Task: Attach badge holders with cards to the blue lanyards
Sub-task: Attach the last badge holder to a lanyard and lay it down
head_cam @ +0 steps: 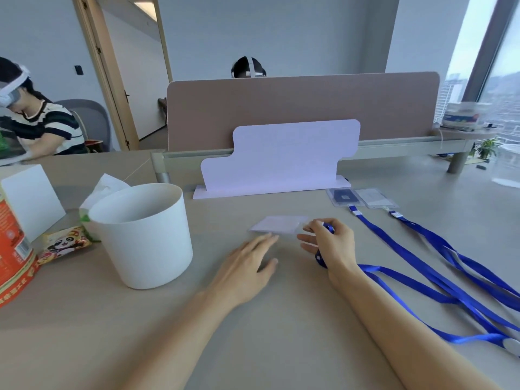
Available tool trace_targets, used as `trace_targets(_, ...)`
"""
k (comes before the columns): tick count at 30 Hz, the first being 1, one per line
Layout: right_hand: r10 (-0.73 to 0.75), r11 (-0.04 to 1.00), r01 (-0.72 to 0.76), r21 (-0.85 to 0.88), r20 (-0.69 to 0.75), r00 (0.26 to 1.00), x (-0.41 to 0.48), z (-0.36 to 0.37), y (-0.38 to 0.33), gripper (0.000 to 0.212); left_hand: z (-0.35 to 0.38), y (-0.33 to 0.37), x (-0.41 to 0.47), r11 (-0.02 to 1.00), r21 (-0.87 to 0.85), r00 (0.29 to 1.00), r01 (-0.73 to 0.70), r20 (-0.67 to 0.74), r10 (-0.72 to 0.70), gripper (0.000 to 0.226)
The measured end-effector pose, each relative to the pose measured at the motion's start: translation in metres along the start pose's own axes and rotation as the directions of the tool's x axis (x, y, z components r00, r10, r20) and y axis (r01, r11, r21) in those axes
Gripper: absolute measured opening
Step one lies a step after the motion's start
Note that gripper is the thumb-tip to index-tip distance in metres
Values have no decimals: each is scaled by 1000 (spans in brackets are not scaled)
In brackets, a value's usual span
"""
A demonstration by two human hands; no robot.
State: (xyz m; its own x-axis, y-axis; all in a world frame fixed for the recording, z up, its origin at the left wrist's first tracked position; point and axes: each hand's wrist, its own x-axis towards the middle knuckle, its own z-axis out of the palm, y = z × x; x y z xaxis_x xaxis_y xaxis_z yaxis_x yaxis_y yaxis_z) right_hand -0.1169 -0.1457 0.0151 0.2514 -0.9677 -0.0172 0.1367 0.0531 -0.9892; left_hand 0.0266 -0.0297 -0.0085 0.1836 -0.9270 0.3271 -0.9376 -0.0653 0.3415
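A clear badge holder with a white card (277, 225) lies on the desk in front of me. My right hand (330, 243) grips the clip end of a blue lanyard (408, 288) right beside the holder's right edge. The lanyard's strap trails off to the right across the desk. My left hand (247, 266) lies flat with straight fingers, its fingertips just short of the holder's near edge. Two more badge holders, one with a dark card (342, 197) and one with a white card (375, 198), lie at the back right, each clipped to a blue lanyard (416, 243).
A white bucket (143, 235) stands to the left, with tissues, a panda snack packet (63, 243) and a red tin (12, 237) beyond it. A white cardboard stand (281, 159) and a brown divider (304, 108) close off the back. Other people sit behind.
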Motion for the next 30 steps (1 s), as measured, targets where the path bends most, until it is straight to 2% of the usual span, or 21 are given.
trace_targets(4,16,992,-14,-126,15,1000,3,-2,-2,8,10,5,29,998,22,998,53,30,-54,55)
trace_targets(6,-48,946,53,-320,25,999,6,-4,-4,8,16,5,46,994,89,996,70,43,-74,52)
trace_targets(7,-99,879,108,-465,44,994,9,-6,-4,10,20,6,55,989,130,995,71,60,-80,50)
trace_targets(9,-174,662,193,-724,103,979,13,-10,-3,14,26,8,71,980,186,989,74,113,-96,48)
trace_targets(11,-197,459,230,-858,154,968,17,-13,-1,18,32,9,87,976,198,981,87,155,-119,48)
trace_targets(13,-202,378,242,-893,176,963,23,-17,2,20,38,8,102,973,205,976,108,165,-144,49)
trace_targets(20,-279,243,306,-921,236,931,34,-27,2,25,58,12,156,945,245,954,216,154,-258,48)
trace_targets(24,-279,210,288,-934,225,934,38,-31,2,25,69,14,177,934,272,948,230,154,-278,49)
trace_targets(30,-245,229,281,-932,224,943,39,-35,-1,26,78,14,192,931,282,948,233,148,-282,51)
